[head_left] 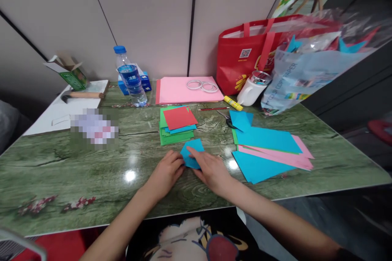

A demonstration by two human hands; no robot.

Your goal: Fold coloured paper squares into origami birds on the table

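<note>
A small blue paper square (192, 151) lies partly folded on the green table (92, 163), right in front of me. My left hand (168, 171) pinches its left edge with curled fingers. My right hand (211, 169) lies over its lower right part, fingers stretched flat and pressing the paper down. Just behind the paper sits a stack of small squares (177, 128), green and blue with a red one on top.
Larger blue and pink sheets (269, 151) lie fanned at the right, with scissors (228, 121), a red pencil (212, 109) and a glue stick (232, 103) behind them. Pink paper (180, 91) with tape rolls, a water bottle (131, 77), a red bag (245, 61) and a plastic bag (306, 73) line the back.
</note>
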